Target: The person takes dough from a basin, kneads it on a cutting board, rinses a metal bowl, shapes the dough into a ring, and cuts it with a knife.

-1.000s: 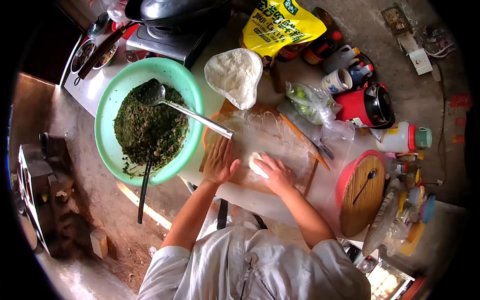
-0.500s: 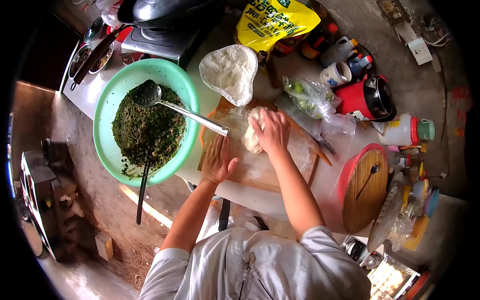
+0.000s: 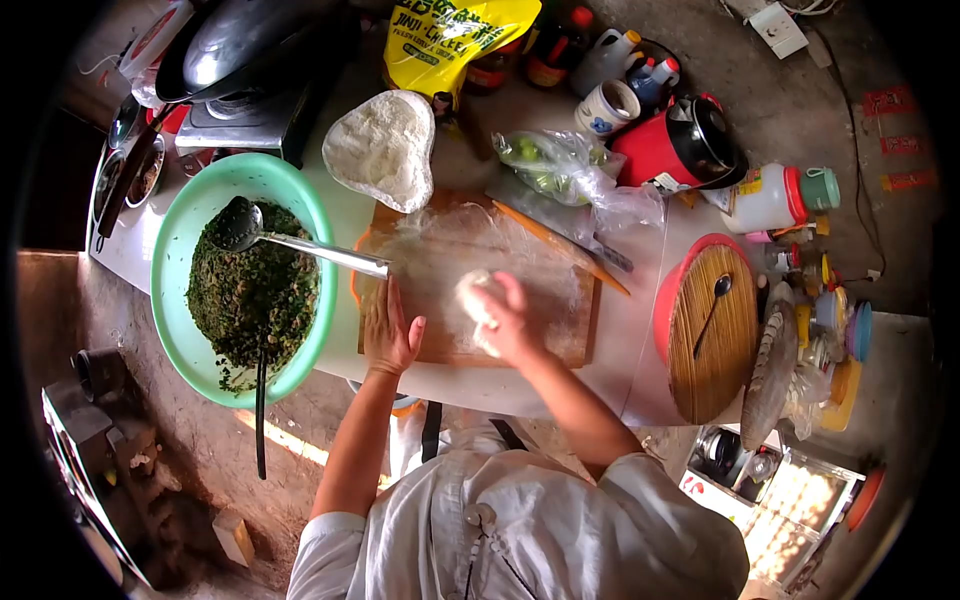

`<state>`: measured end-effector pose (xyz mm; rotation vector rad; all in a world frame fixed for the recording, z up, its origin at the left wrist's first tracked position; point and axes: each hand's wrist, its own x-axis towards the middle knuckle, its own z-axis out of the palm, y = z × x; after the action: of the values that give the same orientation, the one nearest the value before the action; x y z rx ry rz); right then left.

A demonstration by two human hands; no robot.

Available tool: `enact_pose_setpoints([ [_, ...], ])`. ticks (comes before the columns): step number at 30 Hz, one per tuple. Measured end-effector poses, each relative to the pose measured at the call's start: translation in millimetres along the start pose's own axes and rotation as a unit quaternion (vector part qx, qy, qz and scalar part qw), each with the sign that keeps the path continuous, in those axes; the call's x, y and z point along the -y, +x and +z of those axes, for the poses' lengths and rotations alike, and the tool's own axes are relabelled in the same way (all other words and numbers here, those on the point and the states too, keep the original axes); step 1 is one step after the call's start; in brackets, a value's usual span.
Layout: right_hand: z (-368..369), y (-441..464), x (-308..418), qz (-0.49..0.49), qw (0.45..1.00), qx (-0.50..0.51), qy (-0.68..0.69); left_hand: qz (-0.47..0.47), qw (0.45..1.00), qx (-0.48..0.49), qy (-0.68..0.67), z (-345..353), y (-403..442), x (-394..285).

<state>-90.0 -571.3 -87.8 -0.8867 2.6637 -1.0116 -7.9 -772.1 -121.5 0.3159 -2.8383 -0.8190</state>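
A lump of pale dough (image 3: 474, 296) is gripped in my right hand (image 3: 510, 325) above the near middle of the wooden board (image 3: 440, 260); both are slightly blurred. Flat against the board's left end lies my left hand (image 3: 391, 332), fingers stretched out and holding nothing. Just beyond its fingertips is the handle end of a metal ladle (image 3: 330, 255). The ladle's bowl sits in chopped green filling (image 3: 240, 290) inside a mint-green basin (image 3: 172, 290). Loose flour is smeared over the board, and a wooden rolling pin (image 3: 560, 245) lies along its far right edge.
A heart-shaped container of flour (image 3: 380, 150) stands behind the board. Farther right are a plastic bag of green vegetables (image 3: 555, 170), a red-and-black pot (image 3: 670, 145) and a red basin (image 3: 668, 300) under a round slatted lid (image 3: 725, 350). A wok (image 3: 250, 50) rests on a stove at back left.
My right hand has lifted the dough off the board and brought it nearer to me. My left hand stays flat at the board's left end. The whole view has shifted.
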Motion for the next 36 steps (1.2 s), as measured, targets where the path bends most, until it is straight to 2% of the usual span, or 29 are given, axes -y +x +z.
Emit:
enact_pose_setpoints([
  [1,-10,0,-16,0.038,0.999,-0.026,-0.014,0.0,1.0,0.002,-0.001,0,0,0],
  [3,-35,5,-36,0.049,0.995,-0.048,-0.068,0.012,1.0,-0.011,0.02,1,0,0],
  [5,-64,6,-34,0.022,0.988,0.031,-0.15,0.011,0.999,-0.006,0.036,1,0,0],
  [7,-70,1,-31,0.042,0.99,-0.006,-0.131,0.012,0.999,0.0,0.051,1,1,0],
  [8,-66,-5,-30,0.043,0.99,-0.007,-0.131,0.016,0.998,-0.002,0.054,1,1,0],
  [10,-49,-15,-24,0.119,0.981,-0.095,-0.119,0.02,0.998,-0.005,0.058,1,1,-2],
  [14,-24,-10,-13,0.152,0.969,-0.101,-0.167,0.013,0.999,-0.009,0.046,1,1,-4],
  [16,-29,-2,-17,0.171,0.98,-0.068,0.082,0.013,0.999,-0.01,0.046,1,1,-3],
  [17,-32,1,-21,0.169,0.98,-0.068,0.083,0.012,0.999,-0.009,0.05,2,1,-2],
  [18,-38,4,-22,0.2,0.911,-0.04,0.359,0.009,0.999,-0.008,0.053,2,1,-3],
  [19,-42,6,-22,0.215,0.767,-0.008,0.605,0.006,0.998,-0.009,0.054,1,0,-3],
  [20,-48,4,-21,0.231,0.715,-0.021,0.659,-0.001,0.999,-0.008,0.046,2,0,-3],
  [21,-52,7,-19,0.252,0.714,-0.028,0.652,-0.008,0.999,-0.006,0.037,1,-1,-4],
  [23,-65,8,-13,0.468,0.765,-0.044,0.441,-0.006,0.999,-0.007,0.045,1,-1,-4],
  [24,-64,4,-27,0.467,0.766,-0.044,0.44,-0.003,0.999,-0.008,0.053,1,0,-4],
  [25,-61,-4,-50,0.395,0.878,-0.008,0.27,-0.005,0.999,-0.01,0.052,0,2,-4],
  [26,-59,-11,-61,0.304,0.948,0.029,0.087,-0.006,0.999,-0.01,0.042,0,1,-5],
  [27,-58,-14,-55,0.304,0.948,0.032,0.086,-0.008,0.999,-0.01,0.033,0,0,-5],
  [28,-57,-14,-40,0.187,0.98,-0.06,0.005,-0.011,0.999,-0.009,0.032,1,0,-5],
  [29,-53,-13,-29,0.065,0.983,-0.152,-0.074,-0.013,0.999,-0.006,0.039,1,0,-5],
  [31,-32,-6,-23,0.07,0.987,-0.142,-0.036,-0.015,0.999,-0.004,0.047,1,1,-4],
  [33,-3,3,-16,0.103,0.982,-0.129,-0.095,-0.009,0.999,-0.002,0.052,0,1,-5],
  [36,-8,11,-14,0.032,0.996,-0.059,-0.056,-0.006,0.999,0.001,0.047,-2,2,-7],
])
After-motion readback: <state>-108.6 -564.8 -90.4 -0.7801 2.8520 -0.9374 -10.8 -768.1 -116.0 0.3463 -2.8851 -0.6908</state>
